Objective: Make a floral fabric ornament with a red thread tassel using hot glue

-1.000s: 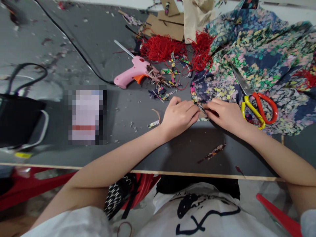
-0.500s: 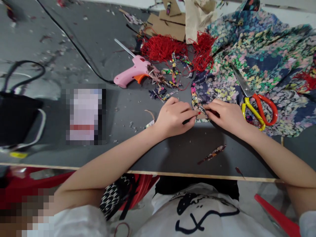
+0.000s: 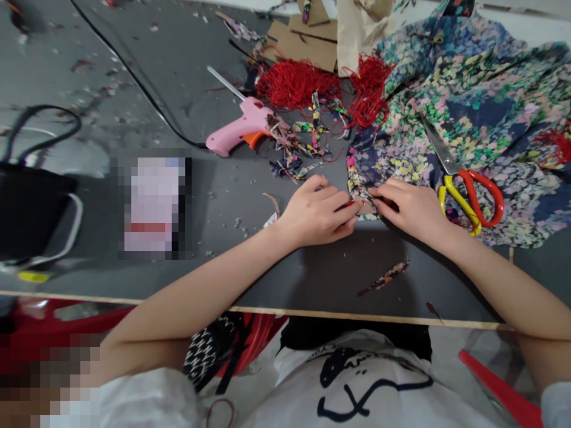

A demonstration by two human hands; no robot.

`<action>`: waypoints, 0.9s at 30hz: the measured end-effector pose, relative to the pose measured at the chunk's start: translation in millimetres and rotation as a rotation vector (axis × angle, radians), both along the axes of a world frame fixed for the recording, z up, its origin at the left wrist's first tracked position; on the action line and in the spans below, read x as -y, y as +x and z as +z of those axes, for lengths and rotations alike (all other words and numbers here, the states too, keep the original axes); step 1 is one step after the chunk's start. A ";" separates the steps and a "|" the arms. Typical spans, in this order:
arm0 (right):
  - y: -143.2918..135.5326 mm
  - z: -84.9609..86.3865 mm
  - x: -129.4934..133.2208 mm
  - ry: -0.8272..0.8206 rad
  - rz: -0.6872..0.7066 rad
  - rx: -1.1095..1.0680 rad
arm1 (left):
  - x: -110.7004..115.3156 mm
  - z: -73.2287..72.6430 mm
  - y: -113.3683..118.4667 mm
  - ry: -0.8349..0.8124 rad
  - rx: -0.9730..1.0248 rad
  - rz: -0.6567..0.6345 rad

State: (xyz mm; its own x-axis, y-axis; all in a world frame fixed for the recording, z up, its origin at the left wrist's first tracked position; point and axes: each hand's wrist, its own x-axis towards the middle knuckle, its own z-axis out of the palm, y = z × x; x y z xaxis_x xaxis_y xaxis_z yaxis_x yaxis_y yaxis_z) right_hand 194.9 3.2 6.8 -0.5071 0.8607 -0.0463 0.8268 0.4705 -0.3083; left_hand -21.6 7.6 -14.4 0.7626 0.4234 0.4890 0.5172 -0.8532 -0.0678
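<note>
My left hand [image 3: 319, 213] is closed, its thumb and fingertips together at the left side of a small brown cardboard piece [image 3: 364, 207]. A bit of red shows at those fingertips; what it belongs to is hidden. From the other side my right hand [image 3: 408, 205] pinches the edge of the floral fabric [image 3: 392, 148] where it meets the cardboard. Narrow floral edging [image 3: 352, 169] runs along the fabric's left side. Scissors [image 3: 461, 181] with one red and one yellow handle lie on the fabric, just right of my right hand.
A pink glue gun [image 3: 243, 126] with a cord lies beyond my left hand, beside fabric scraps [image 3: 316, 122]. Red thread [image 3: 297, 83] and cardboard sheets [image 3: 306, 41] are at the back. A blurred phone-like object [image 3: 154, 205] and a black bag [image 3: 31, 214] sit at left.
My left fingertips have shifted slightly, and the red bit shows differently beneath them. My right hand keeps its pinch in nearly the same spot. The view has moved slightly.
</note>
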 end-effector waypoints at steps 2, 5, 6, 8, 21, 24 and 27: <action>0.0 0.1 0.1 -0.008 -0.003 0.002 | 0.3 0.4 0.1 -0.032 -0.036 0.012; -0.1 0.3 0.2 -0.012 -0.005 0.000 | 0.3 0.9 0.5 -0.059 -0.063 0.022; -0.2 0.4 0.2 -0.010 -0.006 -0.001 | 0.2 1.0 0.6 -0.066 -0.059 0.019; -0.4 0.7 0.2 -0.006 -0.003 0.001 | 0.0 1.1 0.8 -0.071 -0.048 0.010; -1.4 0.3 -0.2 -0.008 -0.009 0.011 | 1.8 5.2 7.5 -0.006 -0.106 0.042; -1.6 0.6 -0.1 -0.011 -0.011 0.018 | 2.2 5.3 7.7 -0.024 -0.121 0.047; -1.9 0.7 0.1 -0.011 -0.014 0.016 | 2.7 5.3 7.7 -0.060 -0.142 0.051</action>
